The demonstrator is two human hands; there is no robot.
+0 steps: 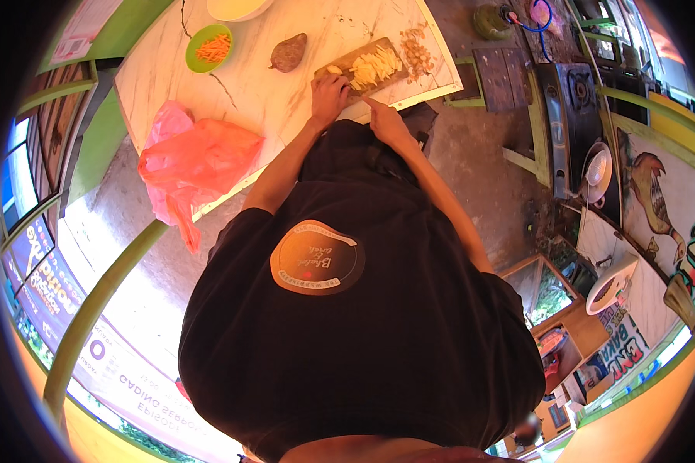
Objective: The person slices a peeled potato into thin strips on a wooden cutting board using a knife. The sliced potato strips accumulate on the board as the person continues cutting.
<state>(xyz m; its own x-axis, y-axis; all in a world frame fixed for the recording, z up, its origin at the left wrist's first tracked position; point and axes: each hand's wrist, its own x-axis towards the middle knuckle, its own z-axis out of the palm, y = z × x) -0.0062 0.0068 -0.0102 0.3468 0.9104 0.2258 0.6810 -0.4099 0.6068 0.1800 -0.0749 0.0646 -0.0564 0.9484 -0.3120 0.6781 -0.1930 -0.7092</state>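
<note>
A wooden cutting board [370,48] lies near the edge of a white marble-patterned table [266,89]. Pale yellow vegetable strips [376,66] are heaped on its right part. My left hand [329,97] has its fingers bent over the board's left end, right by a rounded yellow piece [334,70]; whether it grips that piece is unclear. My right hand [389,121] is at the board's near edge, index finger stretched toward the left hand. Its other fingers are curled, and what they may hold is hidden. Brown peelings [418,53] are scattered right of the board.
A brown tuber [289,52] sits left of the board. Beyond it are a green bowl of orange strips [213,48] and a pale bowl [240,7]. Red plastic bags [202,156] hang over the table's near edge. A gas stove [573,116] and wooden stool [503,79] stand to the right.
</note>
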